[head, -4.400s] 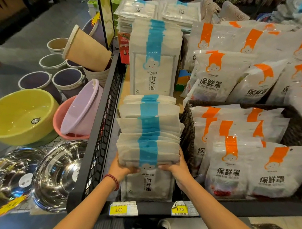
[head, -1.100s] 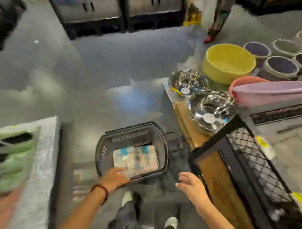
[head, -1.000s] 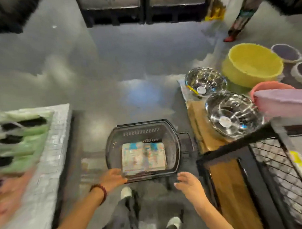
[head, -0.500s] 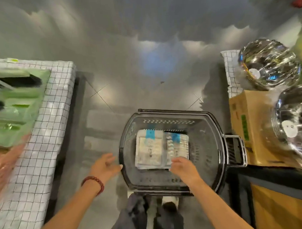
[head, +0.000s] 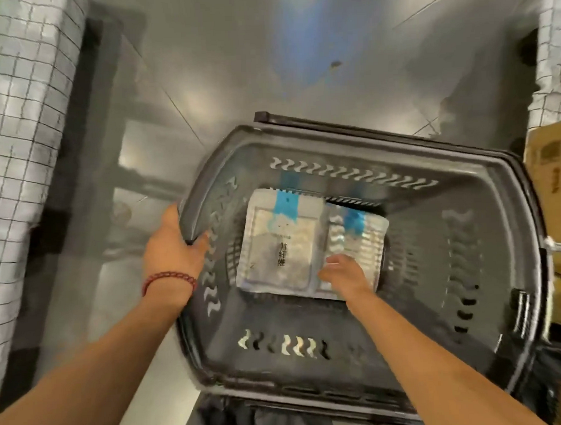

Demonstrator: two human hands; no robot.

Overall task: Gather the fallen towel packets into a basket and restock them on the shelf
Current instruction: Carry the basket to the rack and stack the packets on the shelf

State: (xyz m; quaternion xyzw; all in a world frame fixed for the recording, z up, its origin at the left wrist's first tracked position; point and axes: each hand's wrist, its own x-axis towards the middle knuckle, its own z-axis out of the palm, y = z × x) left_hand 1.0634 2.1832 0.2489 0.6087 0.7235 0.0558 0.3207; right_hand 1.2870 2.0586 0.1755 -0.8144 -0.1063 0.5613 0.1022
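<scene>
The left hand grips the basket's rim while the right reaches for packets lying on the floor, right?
No. The head view shows the packets inside the basket, not on the floor; the left hand grips the rim, the right hand reaches for them.

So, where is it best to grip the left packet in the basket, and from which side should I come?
I would grip the left packet by its near edge, coming from above on your own side. It lies flat on the basket floor, its right edge against the other packet, its far end close to the wall; the near edge is free.
</scene>
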